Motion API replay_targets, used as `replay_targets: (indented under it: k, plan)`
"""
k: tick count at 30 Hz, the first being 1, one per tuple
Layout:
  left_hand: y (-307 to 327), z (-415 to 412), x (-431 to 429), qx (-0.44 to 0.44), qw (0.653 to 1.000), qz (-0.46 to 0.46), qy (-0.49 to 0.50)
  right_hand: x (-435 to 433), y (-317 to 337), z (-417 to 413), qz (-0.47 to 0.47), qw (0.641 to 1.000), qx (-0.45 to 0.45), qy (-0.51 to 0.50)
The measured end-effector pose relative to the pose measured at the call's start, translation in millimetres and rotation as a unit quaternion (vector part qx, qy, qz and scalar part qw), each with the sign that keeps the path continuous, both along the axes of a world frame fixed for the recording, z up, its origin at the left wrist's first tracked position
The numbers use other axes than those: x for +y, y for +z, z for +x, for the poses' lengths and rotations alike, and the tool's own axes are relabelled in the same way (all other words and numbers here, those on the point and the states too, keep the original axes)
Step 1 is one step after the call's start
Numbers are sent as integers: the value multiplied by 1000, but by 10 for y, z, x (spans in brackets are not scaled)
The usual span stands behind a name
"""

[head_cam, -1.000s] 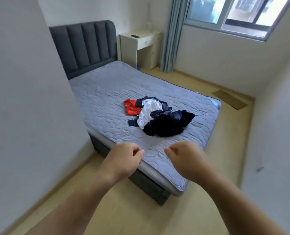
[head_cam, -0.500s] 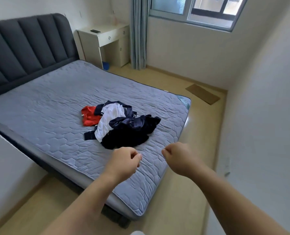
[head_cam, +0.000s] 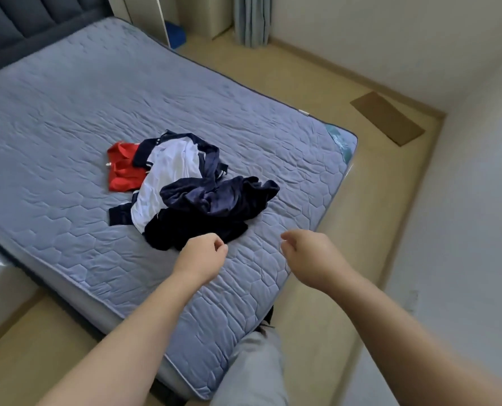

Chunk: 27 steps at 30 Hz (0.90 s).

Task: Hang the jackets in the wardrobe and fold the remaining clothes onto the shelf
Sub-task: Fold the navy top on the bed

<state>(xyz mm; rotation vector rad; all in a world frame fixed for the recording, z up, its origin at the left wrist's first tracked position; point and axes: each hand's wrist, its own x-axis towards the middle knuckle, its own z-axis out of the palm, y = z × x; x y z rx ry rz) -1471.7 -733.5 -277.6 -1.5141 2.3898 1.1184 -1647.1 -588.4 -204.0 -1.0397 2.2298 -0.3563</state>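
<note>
A heap of clothes lies on the grey quilted bed [head_cam: 68, 112]: a red garment [head_cam: 122, 168] at its left, a white and navy jacket [head_cam: 170, 171] in the middle, and a dark navy garment [head_cam: 211, 212] at the near right. My left hand [head_cam: 201, 256] hovers at the near edge of the dark garment, fingers loosely curled, holding nothing. My right hand [head_cam: 311, 256] hangs over the bed's corner to the right of the heap, fingers also loosely curled and empty. No wardrobe or shelf is in view.
A dark padded headboard [head_cam: 18, 27] stands at the far left. Wooden floor runs along the bed's right side, with a flat brown cardboard piece [head_cam: 387, 118] near the far wall. A curtain [head_cam: 252, 19] hangs at the back. My grey trouser leg [head_cam: 252, 370] touches the bed's corner.
I have stepped closer to the bed's corner and looked further down. Both hands have moved forward toward the heap, still empty and loosely curled.
</note>
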Motion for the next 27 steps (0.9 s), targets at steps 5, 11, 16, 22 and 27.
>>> replay_targets:
  k: [5, 11, 16, 22, 27]
  plan:
    - [-775, -1071, -758, -113, 991, 5, -76, -788, -678, -932, 41, 997, -65, -23]
    - [-1726, -2306, -1392, -164, 972, 28, -163, -1254, -1661, -1700, 56, 990, -102, -85]
    - [-2548, -2975, -1663, -205, 962, 34, -175, -1234, -2413, -2000, 109, 979, -135, -108]
    - [-3143, -3249, -1898, -211, 971, 68, -91, -940, -2835, -2048, 157, 967, -167, -110]
    - [-2964, -3020, -1651, -223, 965, 106, -90, -885, -2711, -2168, 190, 960, -183, -92]
